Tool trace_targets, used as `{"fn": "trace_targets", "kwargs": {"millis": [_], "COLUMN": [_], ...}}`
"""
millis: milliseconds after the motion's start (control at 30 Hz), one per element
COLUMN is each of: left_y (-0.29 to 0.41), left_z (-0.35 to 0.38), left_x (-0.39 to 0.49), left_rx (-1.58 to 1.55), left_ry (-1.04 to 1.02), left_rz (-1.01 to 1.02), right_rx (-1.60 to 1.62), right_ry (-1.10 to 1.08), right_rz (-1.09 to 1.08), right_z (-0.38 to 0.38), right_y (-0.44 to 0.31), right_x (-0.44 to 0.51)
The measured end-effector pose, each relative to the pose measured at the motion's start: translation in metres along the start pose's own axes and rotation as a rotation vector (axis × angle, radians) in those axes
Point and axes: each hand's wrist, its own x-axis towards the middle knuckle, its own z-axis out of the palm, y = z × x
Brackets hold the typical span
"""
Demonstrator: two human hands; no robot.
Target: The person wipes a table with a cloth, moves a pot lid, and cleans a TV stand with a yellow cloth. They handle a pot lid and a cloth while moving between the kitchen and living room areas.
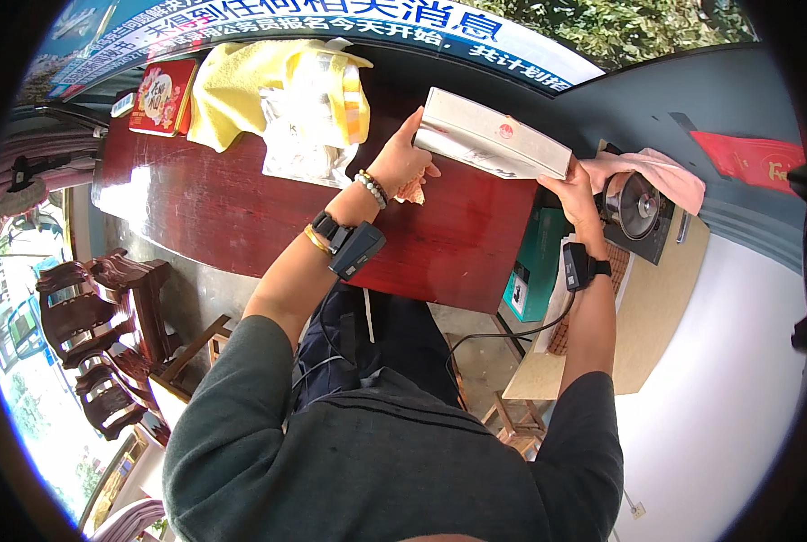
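A white cardboard box with a small red emblem is held between my hands above the far right part of a dark red wooden table. My left hand grips its left end, and a crumpled pinkish-orange thing, perhaps a cloth, shows under the fingers. My right hand holds the box's lower right corner. Left of the box lie a clear plastic bag with pale contents and a yellow towel. A red box with a floral design stands farther left.
To the right, a side table carries a lidded pot and a pink towel. A green box stands between the tables. Carved wooden chairs are at the left. A large screen rises behind the table. Cables hang from both wrist devices.
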Motion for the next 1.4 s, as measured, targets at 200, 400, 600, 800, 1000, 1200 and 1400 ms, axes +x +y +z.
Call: {"fn": "trace_targets", "kwargs": {"millis": [200, 400, 600, 800, 1000, 1200, 1400], "left_y": [-0.005, -0.003, -0.012, -0.010, 0.007, 0.040, 0.092], "left_z": [0.002, -0.013, -0.091, -0.167, -0.186, -0.183, -0.150], "left_x": [-0.003, -0.031, -0.075, -0.079, -0.032, -0.025, -0.045], "left_rx": [0.051, 0.090, 0.084, 0.035, 0.236, 0.329, 0.288], "left_ry": [0.055, 0.084, 0.280, 0.578, 0.652, 0.528, 0.324], "left_rz": [-0.059, -0.105, -0.051, -0.005, 0.103, 0.198, 0.185], "right_rx": [0.014, 0.082, 0.221, 0.164, 0.188, 0.231, 0.265], "right_ry": [-0.026, 0.065, 0.525, -0.036, -0.027, -0.153, -0.173], "right_rz": [-0.015, 0.061, 0.352, 0.317, 0.305, 0.381, 0.421], "right_z": [-0.004, 0.009, 0.057, 0.207, 0.320, 0.337, 0.347], "right_y": [0.006, 0.004, 0.011, 0.006, -0.015, -0.004, 0.009], "right_x": [0.003, -0.010, -0.042, -0.034, 0.042, 0.061, 0.055]}}
